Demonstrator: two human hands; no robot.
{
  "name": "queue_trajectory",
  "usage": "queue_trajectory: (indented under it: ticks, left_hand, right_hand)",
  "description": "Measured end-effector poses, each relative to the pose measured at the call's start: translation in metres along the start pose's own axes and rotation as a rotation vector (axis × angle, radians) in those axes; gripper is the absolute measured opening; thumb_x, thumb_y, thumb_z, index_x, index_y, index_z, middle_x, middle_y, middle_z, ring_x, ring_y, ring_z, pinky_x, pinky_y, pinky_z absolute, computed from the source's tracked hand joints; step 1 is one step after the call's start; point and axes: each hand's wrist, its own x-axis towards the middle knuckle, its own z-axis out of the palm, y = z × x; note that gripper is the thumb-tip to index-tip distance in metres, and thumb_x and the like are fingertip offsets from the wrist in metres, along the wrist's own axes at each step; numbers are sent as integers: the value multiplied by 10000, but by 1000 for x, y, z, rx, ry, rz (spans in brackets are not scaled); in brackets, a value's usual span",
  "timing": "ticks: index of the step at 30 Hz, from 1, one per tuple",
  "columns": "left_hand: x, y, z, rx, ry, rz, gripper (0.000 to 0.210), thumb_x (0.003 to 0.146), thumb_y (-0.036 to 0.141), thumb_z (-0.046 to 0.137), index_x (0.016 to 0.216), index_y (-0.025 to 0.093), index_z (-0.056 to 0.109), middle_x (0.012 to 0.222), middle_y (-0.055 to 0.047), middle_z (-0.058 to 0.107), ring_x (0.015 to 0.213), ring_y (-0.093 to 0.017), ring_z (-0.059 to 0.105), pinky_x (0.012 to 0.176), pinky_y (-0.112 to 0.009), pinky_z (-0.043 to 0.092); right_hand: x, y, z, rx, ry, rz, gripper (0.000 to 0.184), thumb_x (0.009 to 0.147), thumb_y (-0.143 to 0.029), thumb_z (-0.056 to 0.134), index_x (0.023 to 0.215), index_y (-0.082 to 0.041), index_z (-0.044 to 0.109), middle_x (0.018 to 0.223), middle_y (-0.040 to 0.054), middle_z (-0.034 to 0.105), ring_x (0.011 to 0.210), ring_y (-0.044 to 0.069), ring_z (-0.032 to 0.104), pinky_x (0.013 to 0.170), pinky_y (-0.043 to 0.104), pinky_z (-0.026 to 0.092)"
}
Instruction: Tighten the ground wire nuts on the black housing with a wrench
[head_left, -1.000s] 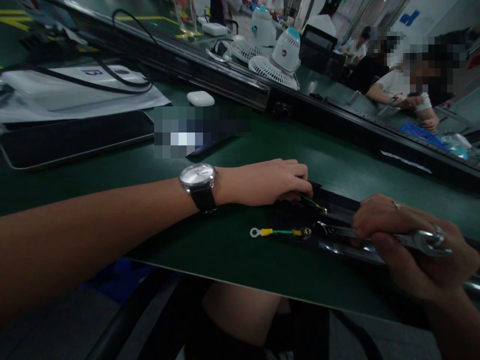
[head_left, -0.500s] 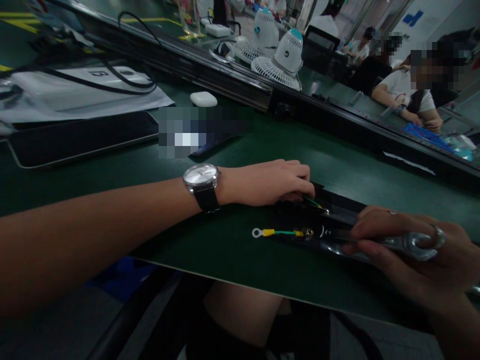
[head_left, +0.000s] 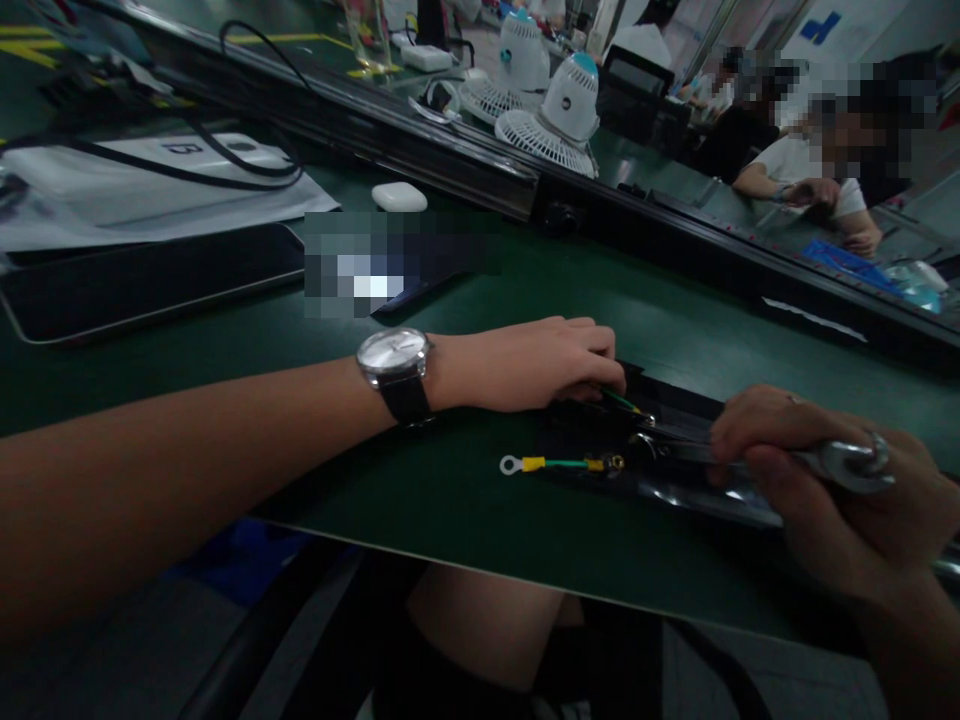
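Item: black panel (head_left: 675, 440) flat on the green worktop (head_left: 450, 500), near its front edge. My left hand (head_left: 540, 362) presses its far end, fingers curled, pinning it steady; my right hand (head_left: 817, 490) is closed around a spanner (head_left: 750, 455), its head at the panel's fixing. A green wire (head_left: 559, 463) with ring terminal trails off leftward.
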Motion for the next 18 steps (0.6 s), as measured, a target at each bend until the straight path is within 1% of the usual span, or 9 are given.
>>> queue_trajectory:
  ticks: [2, 4, 7, 10, 14, 18]
  left_hand:
    - [0, 0, 0, -3, 1, 2, 259, 990, 155, 540, 1201, 213, 679, 1168, -96, 618, 1076, -219, 559, 957, -325, 431]
    - [0, 1, -1, -12, 9, 3, 258, 987, 155, 542, 1196, 215, 682, 1168, -96, 622, 1071, -220, 563, 949, -325, 434]
    - [-1, 1, -1, -22, 18, 0, 260, 987, 158, 541, 1193, 224, 686, 1167, -95, 631, 1068, -221, 567, 936, -323, 438]
    - [0, 0, -1, -16, 4, -4, 263, 993, 159, 533, 1200, 224, 680, 1176, -95, 626, 1072, -219, 565, 940, -320, 436]
    - [0, -1, 0, -1, 0, 0, 266, 999, 159, 527, 1212, 224, 673, 1181, -96, 619, 1070, -217, 561, 948, -319, 436]
    - [1, -1, 0, 2, -12, -2, 259, 999, 166, 540, 1217, 216, 671, 1186, -99, 614, 1081, -218, 558, 950, -312, 435]
  right_hand:
    - [-1, 1, 0, 13, 15, -2, 177, 938, -75, 583, 930, -211, 695, 785, 24, 682, 723, 193, 654, 677, 388, 522]
    - [0, 0, 1, 19, 1, -31, 170, 930, -87, 593, 944, -220, 699, 779, 23, 686, 720, 200, 662, 686, 395, 536]
    - [3, -3, 3, 22, -51, -82, 189, 902, -75, 608, 978, -224, 695, 794, 26, 707, 725, 209, 674, 695, 403, 554]
    - [6, -6, 5, 18, -97, -113, 219, 869, -58, 623, 1007, -215, 687, 795, 29, 715, 726, 212, 676, 663, 393, 553]
    - [8, -8, 6, 3, -125, -109, 223, 845, -52, 642, 1004, -203, 682, 805, 33, 725, 714, 207, 675, 630, 374, 537]
    - [6, -5, 4, -19, -129, -115, 235, 842, -35, 628, 1009, -193, 677, 823, 42, 722, 742, 215, 674, 653, 385, 530]
